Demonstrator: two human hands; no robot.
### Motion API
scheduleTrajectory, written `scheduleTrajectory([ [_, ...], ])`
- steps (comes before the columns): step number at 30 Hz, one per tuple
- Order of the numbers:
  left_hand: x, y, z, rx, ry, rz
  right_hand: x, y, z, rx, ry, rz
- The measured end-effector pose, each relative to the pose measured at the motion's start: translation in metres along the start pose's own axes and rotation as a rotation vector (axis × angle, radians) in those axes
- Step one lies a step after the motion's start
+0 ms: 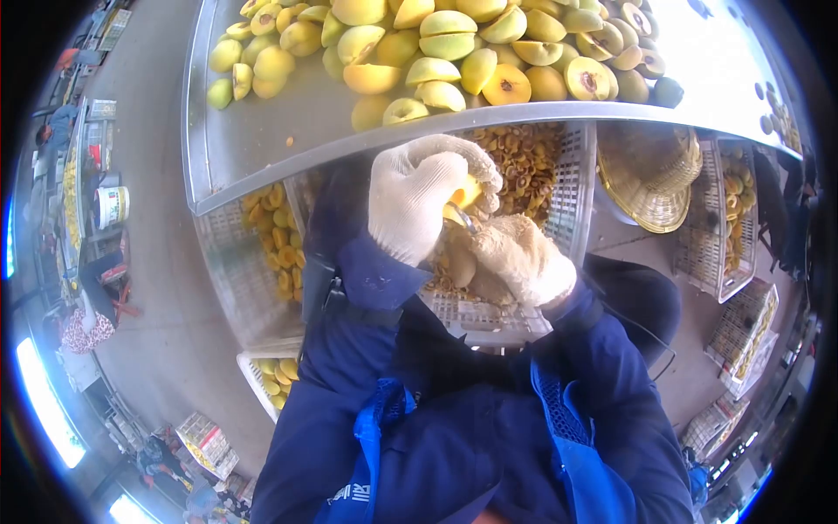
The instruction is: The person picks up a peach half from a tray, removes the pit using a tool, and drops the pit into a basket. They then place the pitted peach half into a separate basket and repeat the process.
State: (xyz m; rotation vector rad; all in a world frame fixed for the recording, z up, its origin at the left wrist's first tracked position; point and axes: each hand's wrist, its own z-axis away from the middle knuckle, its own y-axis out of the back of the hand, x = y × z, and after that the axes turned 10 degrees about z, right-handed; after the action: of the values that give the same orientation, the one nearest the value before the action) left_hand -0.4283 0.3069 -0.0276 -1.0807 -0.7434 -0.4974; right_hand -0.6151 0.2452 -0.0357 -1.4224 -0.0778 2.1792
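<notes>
My left hand point(410, 192), in a white knitted glove, is closed around a yellow peach half point(467, 192). Close by on the right, my right hand point(519, 258), in a stained glove, grips a small metal tool point(464, 218); its tip meets the fruit, and its handle is hidden in my fist. Under both hands stands a plastic crate point(572, 196) holding brown peach pits and scraps point(524, 162). In front, a metal tray table point(323, 148) carries a heap of halved yellow-green peaches point(445, 44), some with pits showing.
Peach halves point(275, 231) fill a crate to the left, and a lower white crate point(253, 375) holds more. On the right are a woven straw hat point(650, 179) and a crate of fruit point(733, 218). A white bucket point(112, 207) and co-workers are farther left.
</notes>
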Motion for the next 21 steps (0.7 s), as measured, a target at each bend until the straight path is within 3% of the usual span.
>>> scheduleTrajectory([
  [2,-0.007,-0.001,0.002,-0.005,-0.104,-0.007,-0.002,0.006,0.002,-0.089,-0.077,-0.077],
  [4,-0.014,0.001,0.006,-0.028,-0.207,-0.011,0.017,-0.008,0.000,-0.051,-0.063,-0.491],
  [6,-0.025,0.004,0.000,-0.128,-0.454,-0.178,0.023,-0.028,0.000,0.026,-0.122,-1.003],
  [8,-0.038,0.006,-0.006,-0.171,-0.625,-0.225,0.031,-0.025,0.002,-0.065,-0.124,-1.107],
  [14,-0.035,0.006,-0.015,-0.347,-0.753,-0.499,0.037,-0.021,0.010,-0.116,-0.152,-1.257],
  [17,-0.044,-0.011,-0.001,-0.183,-0.435,-0.025,0.038,-0.020,0.008,-0.102,-0.116,-1.114],
  [21,-0.046,-0.013,0.002,-0.033,-0.120,0.345,0.033,-0.019,0.004,-0.060,-0.055,-0.780],
])
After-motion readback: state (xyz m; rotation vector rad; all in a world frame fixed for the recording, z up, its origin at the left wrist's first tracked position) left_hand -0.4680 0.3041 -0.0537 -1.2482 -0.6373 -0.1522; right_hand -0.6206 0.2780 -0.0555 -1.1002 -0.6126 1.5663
